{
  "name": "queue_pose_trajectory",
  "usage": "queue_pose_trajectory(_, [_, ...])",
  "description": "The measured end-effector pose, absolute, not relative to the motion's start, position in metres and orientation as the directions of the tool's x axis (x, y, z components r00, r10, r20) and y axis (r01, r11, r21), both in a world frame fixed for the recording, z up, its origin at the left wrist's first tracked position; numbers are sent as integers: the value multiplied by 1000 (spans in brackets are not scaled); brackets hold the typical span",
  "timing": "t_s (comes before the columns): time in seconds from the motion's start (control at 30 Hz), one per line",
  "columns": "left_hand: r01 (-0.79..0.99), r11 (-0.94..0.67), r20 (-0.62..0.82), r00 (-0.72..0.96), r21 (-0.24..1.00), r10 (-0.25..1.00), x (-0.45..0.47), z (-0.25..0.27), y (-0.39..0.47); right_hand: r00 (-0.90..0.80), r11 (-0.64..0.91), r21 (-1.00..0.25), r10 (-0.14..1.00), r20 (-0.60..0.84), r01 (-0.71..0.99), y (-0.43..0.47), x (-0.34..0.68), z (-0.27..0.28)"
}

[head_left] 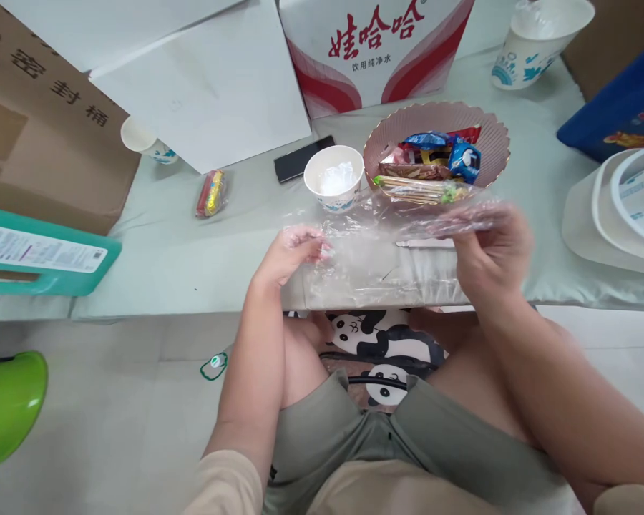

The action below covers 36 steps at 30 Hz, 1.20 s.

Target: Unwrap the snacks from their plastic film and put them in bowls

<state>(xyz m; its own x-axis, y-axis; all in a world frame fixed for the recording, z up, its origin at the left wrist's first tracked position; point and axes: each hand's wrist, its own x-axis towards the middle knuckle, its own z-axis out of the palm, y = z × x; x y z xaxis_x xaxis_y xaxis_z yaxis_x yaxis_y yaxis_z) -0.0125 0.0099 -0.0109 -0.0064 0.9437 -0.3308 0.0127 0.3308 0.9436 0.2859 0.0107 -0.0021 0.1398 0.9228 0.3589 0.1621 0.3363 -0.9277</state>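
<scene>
A crinkled clear plastic bag stretches between my two hands over the front edge of the table. My left hand pinches its left side with curled fingers. At the other end, my right hand is closed on a gathered part of the bag, slightly blurred. Just beyond the bag stands a paper cup with crumpled clear plastic inside. To its right, a pink ribbed bowl holds several wrapped snacks. Under the bag lies a thin white strip, partly covered.
A dark phone lies behind the cup, with a wrapped sausage-like snack to the left. White and red boxes line the back. Nested white plastic containers stand at right, a teal-edged box at left. Below hangs a panda-print bag.
</scene>
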Motion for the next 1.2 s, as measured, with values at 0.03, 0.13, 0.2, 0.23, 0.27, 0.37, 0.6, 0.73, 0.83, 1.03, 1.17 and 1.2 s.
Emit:
queue_pose_trajectory(0.03, [21, 306, -303, -74, 952, 950, -12, -13, 12, 85, 324, -930, 936, 342, 175, 11, 287, -3])
queue_pose_trajectory(0.13, [38, 243, -230, -211, 969, 950, -15, -19, 18, -134, 221, -923, 973, 188, 315, 13, 291, -6])
queue_pose_trajectory(0.2, [78, 226, -203, -226, 971, 953, -19, -20, 20, -152, 164, -900, 982, 111, 404, 13, 293, -9])
queue_pose_trajectory(0.23, [96, 219, -193, -223, 971, 955, -21, -20, 21, -121, 144, -901, 987, 103, 410, 14, 293, -10])
queue_pose_trajectory(0.27, [102, 212, -186, -216, 972, 958, -23, -20, 20, -76, 128, -911, 991, 106, 393, 14, 293, -10])
queue_pose_trajectory(0.37, [22, 194, -187, -184, 981, 965, -25, -16, 18, 47, 93, -955, 993, 111, 282, 15, 293, -9])
queue_pose_trajectory(0.6, [-200, 162, -195, -161, 966, 967, -25, -5, 16, 67, 129, -990, 990, 125, -63, 21, 294, -2])
queue_pose_trajectory(0.73, [-194, 204, -230, -125, 960, 965, -28, -9, 19, 34, 0, -974, 999, -8, -229, 24, 297, 0])
queue_pose_trajectory(0.83, [-165, 204, -218, -68, 965, 974, -29, -10, 20, 61, -75, -951, 993, -98, -298, 28, 298, 0])
queue_pose_trajectory(1.03, [-106, 164, -160, 47, 981, 986, -32, -4, 20, 8, -186, -908, 979, -203, -375, 36, 312, -4])
queue_pose_trajectory(1.17, [-135, 180, -177, 36, 974, 984, -31, -1, 19, -11, -256, -899, 963, -270, -355, 33, 311, -2])
queue_pose_trajectory(1.2, [-121, 176, -177, 4, 977, 984, -30, -1, 18, 2, -256, -914, 963, -271, -315, 31, 309, -2])
